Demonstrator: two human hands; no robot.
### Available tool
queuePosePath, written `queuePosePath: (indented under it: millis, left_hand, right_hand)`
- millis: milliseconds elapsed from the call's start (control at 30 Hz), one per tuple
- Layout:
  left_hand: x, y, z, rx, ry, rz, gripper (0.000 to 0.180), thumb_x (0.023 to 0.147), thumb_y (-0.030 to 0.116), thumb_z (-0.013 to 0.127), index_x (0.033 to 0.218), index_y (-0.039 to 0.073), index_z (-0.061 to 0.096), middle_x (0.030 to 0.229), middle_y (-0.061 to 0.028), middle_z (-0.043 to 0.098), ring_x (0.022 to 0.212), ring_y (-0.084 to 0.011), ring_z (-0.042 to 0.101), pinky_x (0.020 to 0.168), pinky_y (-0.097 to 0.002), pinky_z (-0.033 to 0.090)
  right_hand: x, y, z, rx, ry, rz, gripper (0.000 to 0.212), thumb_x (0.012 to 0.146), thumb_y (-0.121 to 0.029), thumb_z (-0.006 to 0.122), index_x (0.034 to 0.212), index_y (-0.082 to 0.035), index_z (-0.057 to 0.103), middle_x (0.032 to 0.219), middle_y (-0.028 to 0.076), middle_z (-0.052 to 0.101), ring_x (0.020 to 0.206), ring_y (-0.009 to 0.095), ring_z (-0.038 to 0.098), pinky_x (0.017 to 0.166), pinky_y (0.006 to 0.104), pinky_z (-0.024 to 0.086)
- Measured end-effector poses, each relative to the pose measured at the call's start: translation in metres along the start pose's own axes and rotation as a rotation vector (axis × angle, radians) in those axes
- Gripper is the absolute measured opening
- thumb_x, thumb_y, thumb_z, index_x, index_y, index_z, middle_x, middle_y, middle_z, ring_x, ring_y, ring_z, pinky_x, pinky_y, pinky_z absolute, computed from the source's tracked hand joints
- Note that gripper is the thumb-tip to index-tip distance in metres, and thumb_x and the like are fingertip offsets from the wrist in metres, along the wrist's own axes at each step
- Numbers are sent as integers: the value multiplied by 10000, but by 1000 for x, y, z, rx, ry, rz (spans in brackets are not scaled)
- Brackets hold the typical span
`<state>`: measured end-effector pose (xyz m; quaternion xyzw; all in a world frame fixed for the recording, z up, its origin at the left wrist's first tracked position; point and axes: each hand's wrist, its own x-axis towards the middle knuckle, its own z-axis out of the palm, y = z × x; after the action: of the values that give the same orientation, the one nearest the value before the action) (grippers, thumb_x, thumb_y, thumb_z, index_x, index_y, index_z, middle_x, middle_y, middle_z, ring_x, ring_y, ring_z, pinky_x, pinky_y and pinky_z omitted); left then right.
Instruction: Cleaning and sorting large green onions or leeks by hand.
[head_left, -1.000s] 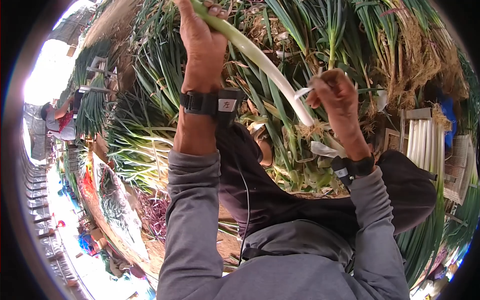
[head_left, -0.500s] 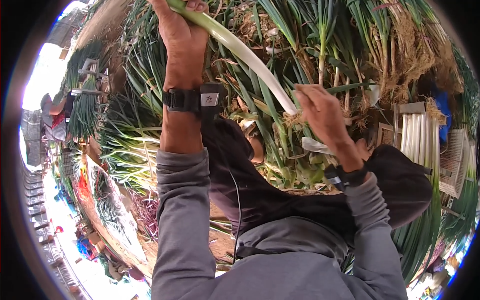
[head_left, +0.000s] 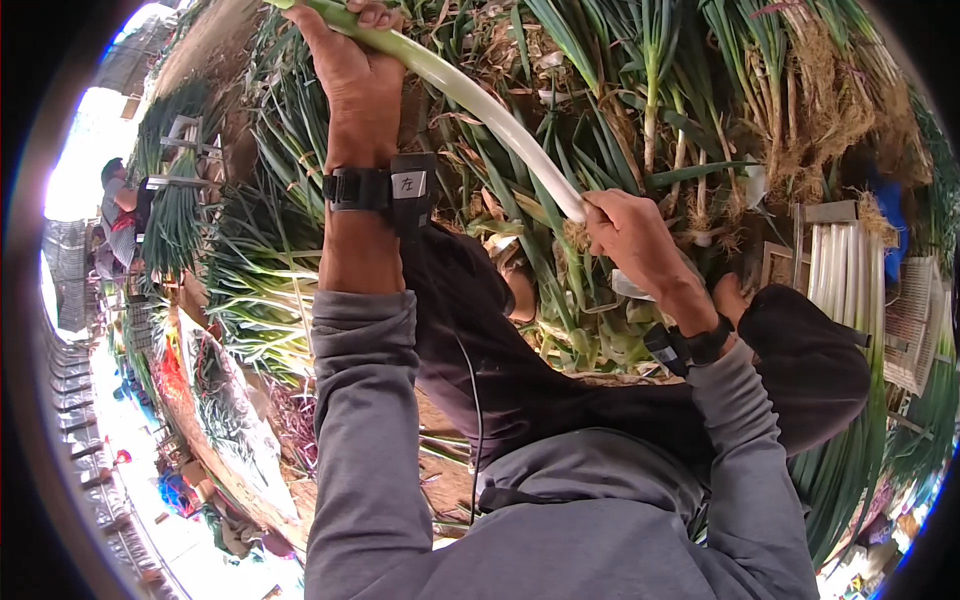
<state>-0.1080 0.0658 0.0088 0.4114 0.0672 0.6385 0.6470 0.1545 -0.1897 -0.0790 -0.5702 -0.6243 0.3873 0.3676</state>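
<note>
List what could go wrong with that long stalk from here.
The stalk might bruise or crack if the left hand, gripping its green part, and the right hand, at its white root end, pull too hard against each other. Should the left hand's grip slacken, the stalk could drop among the loose leaves below.

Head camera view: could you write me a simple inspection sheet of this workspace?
Surface: brown ground, largely covered by plants.
Things in work: one long green-and-white stalk with roots at its white end.
Clutter: loose leaves below the stalk; rooted bunches, upper right.
Left hand: closed around the green part.
Right hand: fingers at the white end; grip unclear.
Cables: one thin cable, lower centre.
Surroundings: another person, far left; white stalks lined up, right.
</note>
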Motion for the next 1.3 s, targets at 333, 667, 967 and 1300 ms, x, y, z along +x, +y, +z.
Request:
queuePosePath:
  millis: [333, 667, 967, 1300]
  left_hand:
    - [-3, -1, 12, -214, 37, -93, 633, 889, 486, 688, 1212, -26, 501, 762, 6, 489, 657, -102, 438, 669, -271, 408]
    - [-3, -7, 17, -200, 64, -123, 535, 914, 364, 691, 1209, -43, 508, 770, -4, 499, 639, -101, 452, 657, -264, 408]
    - [-6, -9, 33, -396, -83, -153, 681, 818, 344, 765, 1257, -108, 509, 762, -17, 532, 623, -103, 474, 635, -261, 413]
    - [-19, -27, 70, -569, -130, -86, 433, 984, 288, 594, 1192, -90, 557, 676, -2, 513, 551, -111, 474, 552, -265, 424]
  right_hand:
    - [-1, 3, -15, 141, -54, 236, 206, 950, -143, 603, 1022, 44, 652, 737, 104, 639, 551, 114, 577, 510, 293, 465]
    - [-10, 8, -24, 256, 24, 50, 276, 996, -195, 616, 1159, 24, 657, 731, 11, 621, 540, 32, 518, 445, 228, 410]
    - [-10, 0, -33, 677, -251, 334, 268, 983, -238, 633, 1002, 26, 677, 660, 6, 614, 441, 24, 470, 390, 203, 342]
    - [-10, -10, -17, 1013, -502, 405, 186, 904, -182, 689, 957, -5, 676, 719, 13, 641, 477, 17, 508, 418, 150, 336]
